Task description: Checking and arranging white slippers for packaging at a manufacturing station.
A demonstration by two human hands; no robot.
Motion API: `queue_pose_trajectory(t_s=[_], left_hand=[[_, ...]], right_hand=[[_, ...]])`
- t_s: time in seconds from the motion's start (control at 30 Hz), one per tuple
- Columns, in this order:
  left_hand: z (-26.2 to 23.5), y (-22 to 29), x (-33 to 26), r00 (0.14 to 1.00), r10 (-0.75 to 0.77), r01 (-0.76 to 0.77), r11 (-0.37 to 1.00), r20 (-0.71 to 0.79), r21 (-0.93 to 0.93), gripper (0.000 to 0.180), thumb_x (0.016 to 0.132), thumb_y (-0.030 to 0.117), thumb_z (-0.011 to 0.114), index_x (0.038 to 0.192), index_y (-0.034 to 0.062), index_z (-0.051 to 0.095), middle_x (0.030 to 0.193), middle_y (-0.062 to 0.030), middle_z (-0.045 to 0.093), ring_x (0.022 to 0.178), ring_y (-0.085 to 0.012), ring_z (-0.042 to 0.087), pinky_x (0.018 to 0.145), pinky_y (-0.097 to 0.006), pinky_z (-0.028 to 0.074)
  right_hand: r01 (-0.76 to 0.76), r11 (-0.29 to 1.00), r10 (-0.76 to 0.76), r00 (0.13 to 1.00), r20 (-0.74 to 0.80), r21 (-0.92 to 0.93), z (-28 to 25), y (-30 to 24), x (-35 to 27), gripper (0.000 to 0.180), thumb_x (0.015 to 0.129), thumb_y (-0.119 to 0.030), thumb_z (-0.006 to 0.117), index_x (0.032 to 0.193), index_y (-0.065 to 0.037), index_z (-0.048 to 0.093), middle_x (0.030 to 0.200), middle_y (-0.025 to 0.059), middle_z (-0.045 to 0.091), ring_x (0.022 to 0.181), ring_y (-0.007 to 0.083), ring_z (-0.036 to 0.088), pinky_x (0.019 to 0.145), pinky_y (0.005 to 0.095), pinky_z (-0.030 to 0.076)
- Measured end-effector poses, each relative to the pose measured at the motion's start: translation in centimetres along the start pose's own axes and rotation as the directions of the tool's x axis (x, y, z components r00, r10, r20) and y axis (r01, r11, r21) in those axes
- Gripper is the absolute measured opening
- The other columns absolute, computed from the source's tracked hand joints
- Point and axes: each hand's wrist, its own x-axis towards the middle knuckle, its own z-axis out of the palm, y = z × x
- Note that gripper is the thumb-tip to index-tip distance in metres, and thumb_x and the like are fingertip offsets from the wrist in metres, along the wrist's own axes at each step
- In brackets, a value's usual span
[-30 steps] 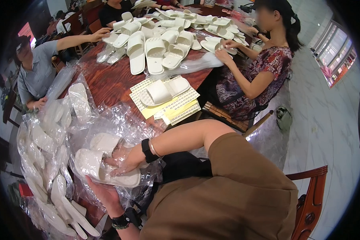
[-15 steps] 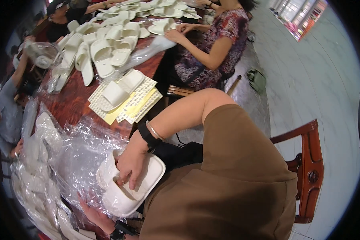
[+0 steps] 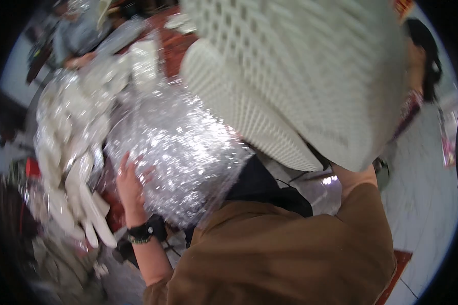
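Note:
A pair of white slippers (image 3: 310,66) is raised very close to the view, textured soles turned toward me. The smaller-looking slipper (image 3: 239,101) lies beside the larger one. My right hand (image 3: 347,178) carries the pair from behind; only its back edge and wrist show, and the fingers are hidden. Over my lap and the table edge spreads a stack of shiny clear plastic bags (image 3: 178,152). My left hand (image 3: 131,185) rests against the left side of these bags, its fingers apart.
Bagged white slippers (image 3: 76,122) are heaped on the left. Behind them, a person in grey (image 3: 79,35) sits across the dark red table (image 3: 174,53). Another person's dark hair (image 3: 422,46) shows at the right. Grey-green cloth (image 3: 61,264) lies at lower left.
My right hand has lifted the slippers from my lap up toward the view. The view has swung left. My left hand stays by the plastic bags.

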Motion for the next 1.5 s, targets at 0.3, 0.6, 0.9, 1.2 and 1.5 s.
queue_pose_trajectory(t_s=[0.3, 0.6, 0.9, 1.2, 1.5], left_hand=[[-2.6, -0.2, -0.2, 0.998, 0.047, -0.039, 0.989, -0.052, 0.14, 0.065, 0.094, 0.003, 0.064, 0.151, 0.0026, 0.031, 0.103, -0.0182, 0.071, 0.067, -0.0228, 0.072, 0.042, -0.024, 0.047], [-1.9, 1.7, -1.8, 0.874, 0.427, -0.19, 0.737, -0.23, 0.648, 0.073, 0.088, 0.007, 0.07, 0.151, 0.003, 0.034, 0.131, -0.0231, 0.057, 0.097, -0.026, 0.068, 0.073, -0.037, 0.055], [3.6, -1.2, -5.1, 0.71, 0.653, -0.555, 0.29, 0.264, 0.78, 0.069, 0.087, 0.017, 0.072, 0.147, 0.0, 0.041, 0.148, -0.0282, 0.041, 0.138, -0.0454, 0.038, 0.114, -0.051, 0.031], [1.6, -0.6, -6.1, 0.88, 0.318, -0.463, 0.403, 0.353, 0.789, 0.095, 0.075, 0.003, 0.075, 0.156, 0.0061, 0.026, 0.161, -0.0251, 0.024, 0.146, -0.043, 0.028, 0.118, -0.047, 0.027], [1.0, 3.0, -8.8, 0.846, 0.382, -0.518, 0.431, 0.371, 0.739, 0.052, 0.082, 0.0, 0.071, 0.132, 0.0024, 0.058, 0.143, -0.0226, 0.052, 0.135, -0.0403, 0.046, 0.11, -0.045, 0.038]], right_hand=[[-0.129, 0.363, 0.069, 0.991, -0.112, -0.923, 5.0, 9.5, 13.9, 0.05, 0.103, -0.036, 0.049, 0.134, 0.004, 0.047, 0.09, 0.0238, 0.067, 0.083, 0.0374, 0.065, 0.084, 0.0443, 0.048], [-0.277, -0.03, 0.053, 0.959, -0.279, -0.96, 1.6, 22.9, 16.7, 0.071, 0.1, -0.048, 0.047, 0.143, 0.007, 0.037, 0.087, 0.0285, 0.069, 0.091, 0.0462, 0.066, 0.088, 0.0674, 0.034], [-0.239, -0.101, 0.207, 0.944, -0.256, -0.966, 2.8, 20.8, 17.7, 0.06, 0.092, -0.044, 0.059, 0.128, 0.004, 0.054, 0.104, 0.0258, 0.07, 0.1, 0.0426, 0.067, 0.091, 0.0663, 0.038], [-0.076, -0.031, 0.234, 0.969, -0.082, -0.997, 2.2, 19.0, 14.6, 0.06, 0.086, -0.028, 0.063, 0.138, -0.001, 0.05, 0.121, 0.0286, 0.056, 0.115, 0.0444, 0.056, 0.091, 0.0588, 0.044], [-0.015, -0.04, 0.112, 0.994, -0.019, -0.999, 3.6, 17.1, 7.8, 0.017, 0.082, -0.018, 0.064, 0.084, -0.001, 0.065, 0.097, 0.0193, 0.064, 0.095, 0.0335, 0.063, 0.076, 0.043, 0.051]])
